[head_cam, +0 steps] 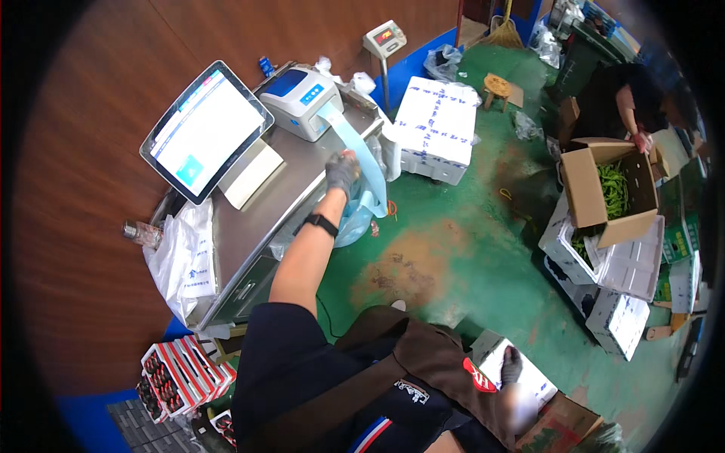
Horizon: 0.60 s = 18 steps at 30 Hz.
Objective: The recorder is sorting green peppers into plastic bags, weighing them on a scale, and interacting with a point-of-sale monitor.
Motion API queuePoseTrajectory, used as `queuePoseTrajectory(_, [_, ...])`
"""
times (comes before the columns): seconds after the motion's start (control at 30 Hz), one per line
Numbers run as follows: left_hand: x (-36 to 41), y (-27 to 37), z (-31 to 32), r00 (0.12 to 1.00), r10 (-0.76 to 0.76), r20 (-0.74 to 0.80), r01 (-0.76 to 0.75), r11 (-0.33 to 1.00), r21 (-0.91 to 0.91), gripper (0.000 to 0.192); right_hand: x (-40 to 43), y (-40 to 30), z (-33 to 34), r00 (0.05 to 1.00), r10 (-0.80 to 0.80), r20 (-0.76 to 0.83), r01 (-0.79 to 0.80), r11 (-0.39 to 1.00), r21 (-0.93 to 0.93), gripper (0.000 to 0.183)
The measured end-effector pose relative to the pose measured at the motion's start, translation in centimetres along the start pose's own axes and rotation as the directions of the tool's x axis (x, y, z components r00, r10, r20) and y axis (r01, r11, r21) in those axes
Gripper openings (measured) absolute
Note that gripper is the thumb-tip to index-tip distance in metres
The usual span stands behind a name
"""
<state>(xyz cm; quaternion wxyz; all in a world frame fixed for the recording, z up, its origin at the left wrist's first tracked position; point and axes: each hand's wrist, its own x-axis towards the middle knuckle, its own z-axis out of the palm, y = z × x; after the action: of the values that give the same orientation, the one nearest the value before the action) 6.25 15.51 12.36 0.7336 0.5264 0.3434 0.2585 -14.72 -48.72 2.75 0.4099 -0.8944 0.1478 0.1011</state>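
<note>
My left hand (341,171), in a dark grey glove, is beside a pale blue label strip (362,156) that hangs out of a grey-white label printer (302,102). Its fingers are partly curled; whether they grip the strip or something small and reddish is unclear. The strip loops down past the metal counter (306,164) edge over a light blue plastic bag (354,221). A touch screen (207,130) stands on the counter left of the printer. My right hand (511,365), gloved too, rests on a white foam box (529,371) at the lower right, fingers together.
A taped foam box (436,116) stands under the scale display (385,38). At the right, a person (628,107) reaches to an open carton (583,187) of green peppers, stacked on foam boxes (617,320). A wooden stool (497,86) stands farther back. Red-striped trays (184,374) sit lower left.
</note>
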Motion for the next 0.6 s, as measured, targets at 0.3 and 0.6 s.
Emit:
queuePoseTrajectory(0.3, [19.3, 0.9, -3.0, 0.895, -0.447, -0.002, 0.395, 0.794, -0.462, 0.035, 10.8, -2.6, 2.2, 0.977, -0.017, 0.213, 0.015, 1.0, 0.01, 0.017])
queuePoseTrajectory(0.6, [22.6, 0.2, -3.7, 0.91, -0.345, -0.228, 0.117, 0.743, -0.659, 0.029, 28.0, -13.1, 6.3, 0.906, 0.001, 0.422, 0.045, 0.994, -0.098, 0.019])
